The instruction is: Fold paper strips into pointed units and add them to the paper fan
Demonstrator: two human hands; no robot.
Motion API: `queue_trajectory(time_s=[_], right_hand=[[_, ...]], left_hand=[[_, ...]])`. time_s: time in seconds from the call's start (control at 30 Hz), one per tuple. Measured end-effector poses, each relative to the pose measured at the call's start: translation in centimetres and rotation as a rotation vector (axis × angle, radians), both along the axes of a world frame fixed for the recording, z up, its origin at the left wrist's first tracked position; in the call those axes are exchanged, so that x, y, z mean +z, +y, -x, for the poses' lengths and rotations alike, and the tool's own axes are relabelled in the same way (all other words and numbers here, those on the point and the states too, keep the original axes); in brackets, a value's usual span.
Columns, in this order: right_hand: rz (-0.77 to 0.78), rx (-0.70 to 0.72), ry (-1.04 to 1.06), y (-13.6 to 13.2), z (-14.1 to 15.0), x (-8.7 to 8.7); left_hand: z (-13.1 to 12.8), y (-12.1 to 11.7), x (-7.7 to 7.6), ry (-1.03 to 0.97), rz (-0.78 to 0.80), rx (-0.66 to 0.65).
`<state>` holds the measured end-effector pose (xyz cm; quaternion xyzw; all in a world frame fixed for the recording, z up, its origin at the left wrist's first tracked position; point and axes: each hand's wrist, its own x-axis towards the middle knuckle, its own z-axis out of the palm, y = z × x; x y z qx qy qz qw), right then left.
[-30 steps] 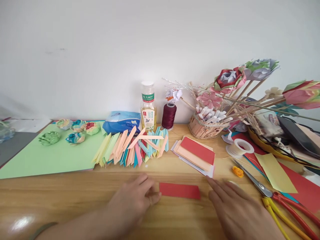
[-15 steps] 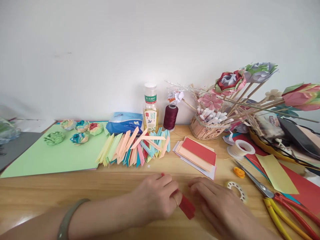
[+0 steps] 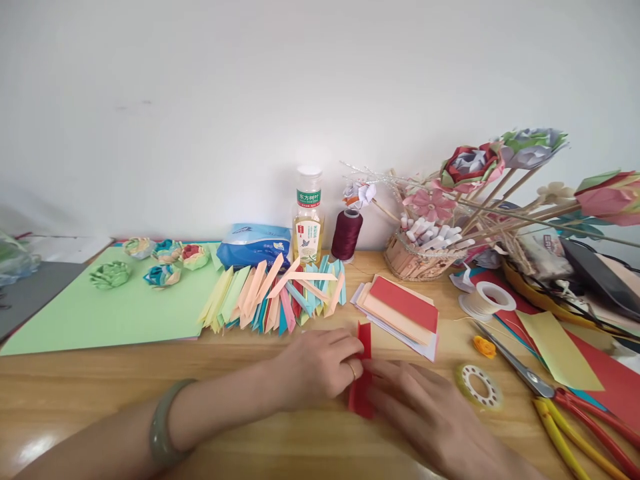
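Note:
A red paper strip (image 3: 365, 340) stands lengthwise away from me, creased along its length with its sides raised. My left hand (image 3: 325, 363), a ring on one finger, pinches the strip from its left side. From the right, my right hand (image 3: 420, 400) presses its fingertips against the same strip; they are slightly blurred, and part of the strip is hidden behind both hands. Just beyond lies a stack of cut paper rectangles (image 3: 390, 325) in peach and white, with a red rectangle (image 3: 406, 303) on top.
Folded paper strips (image 3: 270, 300) lie in a row before a blue tissue pack (image 3: 253, 247) and a bottle (image 3: 308, 220). Paper flowers sit on green card (image 3: 100, 320) at left. A tape roll (image 3: 479, 387), scissors (image 3: 530, 380) and a basket of paper flowers (image 3: 425, 260) are at right.
The red strip lay flat and crosswise between my hands; my left hand took hold of it and turned it lengthwise. It is now creased, and my right hand has moved left onto it.

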<state>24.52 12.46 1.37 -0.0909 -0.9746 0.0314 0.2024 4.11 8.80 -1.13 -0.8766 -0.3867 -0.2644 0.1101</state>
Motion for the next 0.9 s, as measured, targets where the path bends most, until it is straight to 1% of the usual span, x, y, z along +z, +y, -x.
queue_trajectory(time_s=[0.07,0.13,0.23,0.3,0.43,0.53,0.73,0.9], right_hand=[[0.012,0.0,-0.004,0.1,0.1,-0.1],[0.026,-0.034,-0.021,0.2,0.2,-0.5],[0.071,-0.095,-0.031,0.3,0.2,-1.1],[0.086,-0.117,-0.039,0.5,0.1,-1.4],[0.095,-0.115,-0.018,0.6,0.1,-1.6],[0.161,-0.096,-0.011,0.7,0.4,-1.5],[0.311,-0.131,-0.08,0.7,0.7,-0.9],[0.358,-0.16,-0.036,0.5,1.0,-1.1]], left_hand=[[0.2,-0.3,-0.2,0.028,0.018,-0.005],[0.3,-0.7,-0.2,0.063,0.012,-0.052],[0.4,-1.3,0.0,0.086,-0.057,-0.136],[0.6,-1.5,0.2,0.092,-0.114,-0.152],[1.0,-2.2,0.1,0.114,-0.151,-0.142],[1.2,-2.8,-0.1,0.155,-0.146,-0.131],[1.0,-3.7,-0.2,0.163,-0.121,-0.053],[0.7,-4.4,-0.6,0.226,-0.135,0.01]])
